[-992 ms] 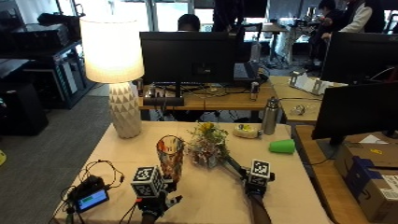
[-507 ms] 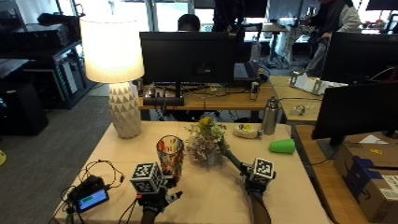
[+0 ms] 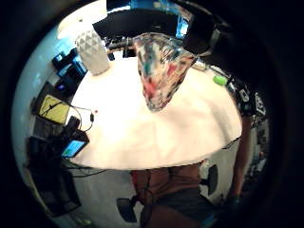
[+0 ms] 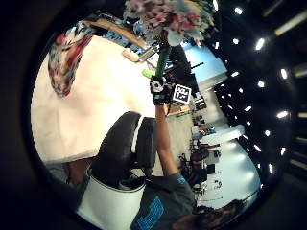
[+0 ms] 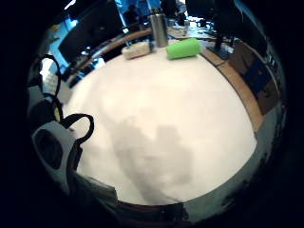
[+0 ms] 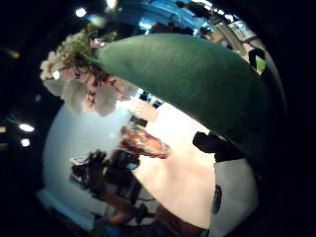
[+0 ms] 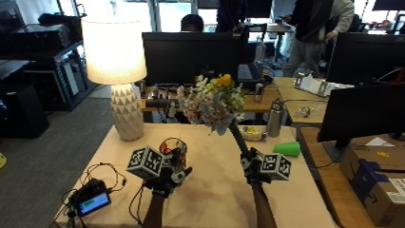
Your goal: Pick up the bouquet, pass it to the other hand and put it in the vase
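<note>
1. The bouquet (image 7: 212,103) is up in the air above the table (image 7: 215,199), its green stem (image 7: 238,137) slanting down to the right hand (image 7: 253,167), with the pale and yellow flowers at the top
2. The right hand has its fingers curled round the lower end of the stem; in the left thumb side palm view the same hand (image 4: 159,92) grips the stem below the flower head (image 4: 169,17)
3. In the right thumb side palm view the stem (image 6: 197,84) fills much of the picture, close against that palm, and the flowers (image 6: 84,74) show at its far end
4. The left hand (image 7: 166,176) is raised over the table just in front of the vase (image 7: 175,151); I cannot tell whether its fingers are apart or curled, and it holds nothing that I can see
5. The vase, patterned in several colours, stands upright on the table, to the left of the bouquet and apart from it
6. Further back on the table stand a lit lamp (image 7: 118,71), a metal bottle (image 7: 274,118) and a green cup (image 7: 288,148) lying on its side
7. A small device with a lit screen (image 7: 93,203) and black cables (image 7: 107,173) lie at the table's near left corner
</note>
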